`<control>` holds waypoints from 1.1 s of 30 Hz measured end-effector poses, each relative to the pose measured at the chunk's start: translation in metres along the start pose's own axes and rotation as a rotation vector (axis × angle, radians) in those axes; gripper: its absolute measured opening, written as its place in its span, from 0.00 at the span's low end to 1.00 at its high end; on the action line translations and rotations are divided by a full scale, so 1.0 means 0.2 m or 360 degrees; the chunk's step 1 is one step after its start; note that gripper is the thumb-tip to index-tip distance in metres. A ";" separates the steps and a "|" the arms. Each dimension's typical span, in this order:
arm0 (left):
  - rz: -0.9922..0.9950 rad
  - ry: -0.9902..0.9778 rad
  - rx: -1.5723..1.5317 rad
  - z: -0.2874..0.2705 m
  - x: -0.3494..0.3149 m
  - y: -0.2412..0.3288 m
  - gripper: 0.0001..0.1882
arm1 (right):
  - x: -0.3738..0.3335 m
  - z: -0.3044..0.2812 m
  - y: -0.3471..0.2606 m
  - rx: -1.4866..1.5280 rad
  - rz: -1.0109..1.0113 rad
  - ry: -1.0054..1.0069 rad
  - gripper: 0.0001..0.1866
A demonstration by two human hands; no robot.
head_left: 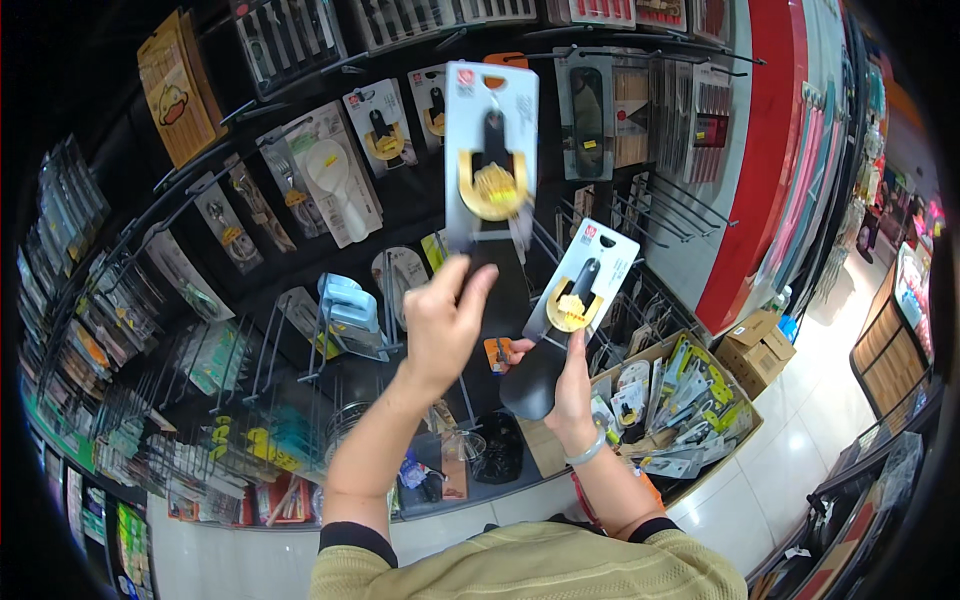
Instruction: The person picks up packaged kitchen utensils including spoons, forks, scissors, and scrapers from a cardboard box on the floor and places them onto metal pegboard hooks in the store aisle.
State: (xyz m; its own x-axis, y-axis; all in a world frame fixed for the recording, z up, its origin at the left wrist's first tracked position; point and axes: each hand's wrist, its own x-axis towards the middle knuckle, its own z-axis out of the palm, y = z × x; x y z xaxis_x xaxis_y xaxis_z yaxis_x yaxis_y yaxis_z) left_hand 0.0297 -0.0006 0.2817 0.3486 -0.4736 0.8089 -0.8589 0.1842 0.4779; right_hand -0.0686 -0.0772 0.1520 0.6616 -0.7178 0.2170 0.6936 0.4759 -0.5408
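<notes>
A tall black rack (415,205) is full of kitchen things. A brown box (735,448) sits by its bottom right corner. The first pack (492,165) is up toward the rack's top edge; the second pack (585,285) is lower, more right. The right hand (573,392) holds the second pack. The left hand (445,325) has a narrow grip by the first; I cannot tell if it holds on.

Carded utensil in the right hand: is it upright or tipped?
Tipped: the carded utensil slants in the right hand, the top of its card leaning right and its black blade pointing down to the left.
</notes>
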 end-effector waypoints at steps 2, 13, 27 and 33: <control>-0.0001 0.0073 0.0023 0.00 0.10 0.01 0.09 | -0.03 -0.06 0.04 0.0044 0.0099 -0.0080 0.31; -0.0084 0.0151 0.0139 0.07 0.18 -0.09 0.13 | -0.11 -0.11 0.00 -0.0105 0.0059 0.0106 0.33; -0.0328 0.0195 0.0510 0.27 0.62 -0.78 0.18 | -0.14 -0.19 -0.06 -0.0086 0.0049 0.0316 0.38; -0.0663 0.0006 0.0168 0.25 0.57 -0.76 0.14 | -0.14 -0.20 -0.07 -0.0089 0.0030 0.0348 0.39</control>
State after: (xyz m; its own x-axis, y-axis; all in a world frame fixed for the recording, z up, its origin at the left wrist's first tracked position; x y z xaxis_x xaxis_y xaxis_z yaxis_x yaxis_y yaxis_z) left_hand 0.1817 -0.1262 0.2845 0.6751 -0.4855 0.5555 -0.6779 -0.1112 0.7267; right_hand -0.1078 -0.0842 0.1221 0.5926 -0.8050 0.0286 0.6609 0.4656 -0.5885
